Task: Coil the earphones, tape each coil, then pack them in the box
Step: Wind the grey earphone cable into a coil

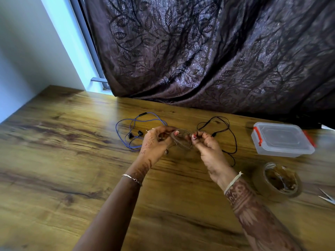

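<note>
Currently both hands mid-frame pinch one grey earphone coil (181,139): left hand (155,142) grips its left side, right hand (206,144) its right.

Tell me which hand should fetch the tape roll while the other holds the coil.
Right, probably: the tape roll lies on the table nearest the right hand; the left hand would have to cross over. Both pinch the coil.
</note>
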